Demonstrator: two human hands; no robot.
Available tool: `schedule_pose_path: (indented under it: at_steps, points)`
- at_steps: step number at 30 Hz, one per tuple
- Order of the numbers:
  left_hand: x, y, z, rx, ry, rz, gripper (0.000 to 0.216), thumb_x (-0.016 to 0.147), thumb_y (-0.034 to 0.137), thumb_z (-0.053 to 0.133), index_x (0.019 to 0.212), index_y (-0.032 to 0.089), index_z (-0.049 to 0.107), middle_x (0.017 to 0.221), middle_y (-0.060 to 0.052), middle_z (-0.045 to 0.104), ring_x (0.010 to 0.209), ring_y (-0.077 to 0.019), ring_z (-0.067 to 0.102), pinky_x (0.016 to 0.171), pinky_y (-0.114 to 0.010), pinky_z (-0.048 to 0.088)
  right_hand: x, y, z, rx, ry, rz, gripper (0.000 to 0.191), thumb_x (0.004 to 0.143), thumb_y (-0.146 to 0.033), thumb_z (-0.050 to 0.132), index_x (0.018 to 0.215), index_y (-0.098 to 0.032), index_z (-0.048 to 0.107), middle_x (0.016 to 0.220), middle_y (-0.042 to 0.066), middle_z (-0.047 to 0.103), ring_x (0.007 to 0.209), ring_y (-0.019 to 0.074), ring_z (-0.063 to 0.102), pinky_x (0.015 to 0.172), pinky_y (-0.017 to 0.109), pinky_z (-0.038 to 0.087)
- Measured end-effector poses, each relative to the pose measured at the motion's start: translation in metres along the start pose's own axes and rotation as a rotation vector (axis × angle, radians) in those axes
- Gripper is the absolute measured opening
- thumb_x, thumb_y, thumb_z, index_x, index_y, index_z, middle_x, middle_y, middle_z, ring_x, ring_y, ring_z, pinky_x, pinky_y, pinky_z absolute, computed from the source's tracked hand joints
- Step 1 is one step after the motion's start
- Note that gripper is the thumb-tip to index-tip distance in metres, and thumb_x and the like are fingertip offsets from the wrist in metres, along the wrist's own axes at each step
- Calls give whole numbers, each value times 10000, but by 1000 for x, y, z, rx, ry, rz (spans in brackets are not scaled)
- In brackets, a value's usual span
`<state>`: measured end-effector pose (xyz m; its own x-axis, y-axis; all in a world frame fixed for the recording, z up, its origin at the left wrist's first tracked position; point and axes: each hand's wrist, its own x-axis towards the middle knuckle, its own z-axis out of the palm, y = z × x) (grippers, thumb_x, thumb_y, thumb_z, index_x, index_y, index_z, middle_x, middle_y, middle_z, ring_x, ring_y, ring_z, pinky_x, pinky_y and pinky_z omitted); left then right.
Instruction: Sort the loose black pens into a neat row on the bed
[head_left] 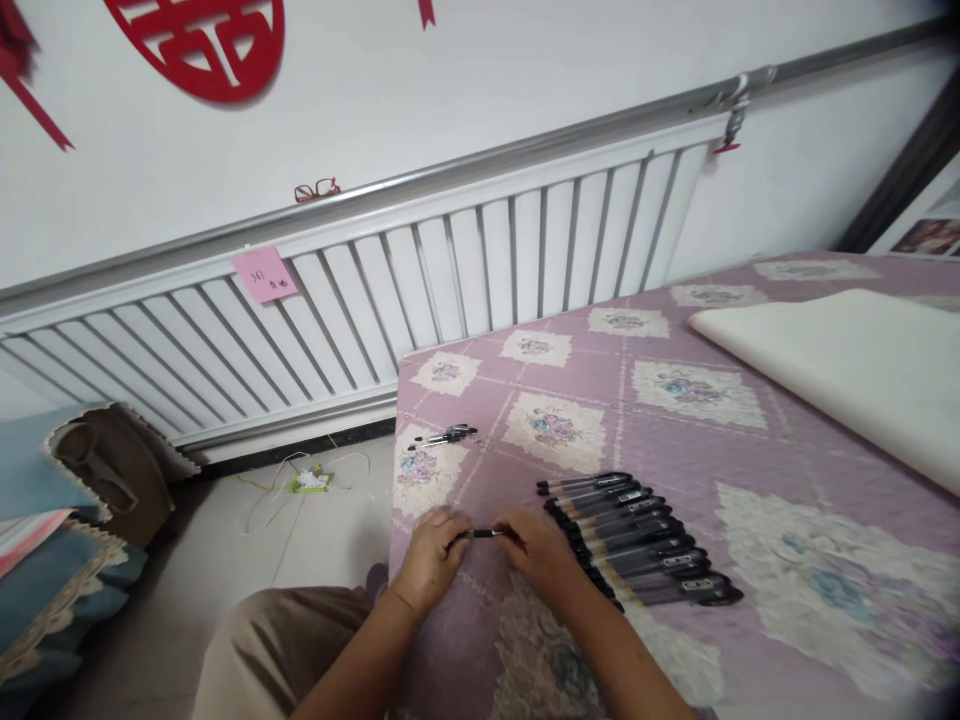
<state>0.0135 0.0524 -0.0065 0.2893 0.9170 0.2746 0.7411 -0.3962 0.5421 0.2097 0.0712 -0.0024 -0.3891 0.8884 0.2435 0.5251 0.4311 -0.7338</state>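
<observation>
Both of my hands rest on a purple flowered bedspread (675, 430) and hold one black pen (486, 533) between them. My left hand (431, 555) pinches its left end, my right hand (538, 550) pinches its right end. Just right of my right hand lies a row of several black pens (637, 540), side by side. One or two more pens (444, 437) lie apart near the bed's far left edge.
A white folded pad (847, 370) lies on the bed at the right. A white radiator (375, 300) with a pink note (262, 274) runs along the wall; red glasses (316, 189) sit above it. Cables lie on the floor (300, 480). A chair stands at the left.
</observation>
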Motion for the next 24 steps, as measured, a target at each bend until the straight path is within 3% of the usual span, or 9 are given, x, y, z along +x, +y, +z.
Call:
schedule_pose_path:
  at_steps: [7, 12, 19, 24]
  points:
    - [-2, 0, 1, 105, -23, -39, 221, 823, 209, 550, 999, 285, 659, 897, -25, 652, 898, -206, 550, 806, -347, 382, 0, -3, -4, -145, -59, 29, 157, 843, -237, 465, 840, -200, 617, 848, 56, 670, 813, 202, 603, 734, 309, 437]
    - [-1, -2, 3, 81, -36, -21, 237, 818, 203, 551, 1017, 284, 652, 900, -24, 653, 898, -199, 554, 814, -340, 389, -1, -3, -2, -248, -59, 28, 265, 903, -300, 396, 809, -199, 622, 833, 69, 669, 803, 209, 604, 729, 314, 425]
    - [0, 1, 2, 70, -9, -25, 223, 814, 173, 548, 990, 262, 653, 896, -26, 650, 884, -195, 556, 815, -341, 397, -4, -8, -3, -119, -12, 65, 200, 817, -235, 520, 995, -193, 601, 935, 67, 669, 853, 204, 608, 758, 305, 437]
    - [-1, 1, 2, 58, 1, -16, 229, 805, 163, 556, 994, 258, 646, 908, -27, 651, 904, -199, 556, 827, -342, 399, -3, -9, -2, -158, -49, 69, 153, 846, -244, 470, 859, -202, 617, 862, 58, 671, 826, 204, 607, 722, 300, 431]
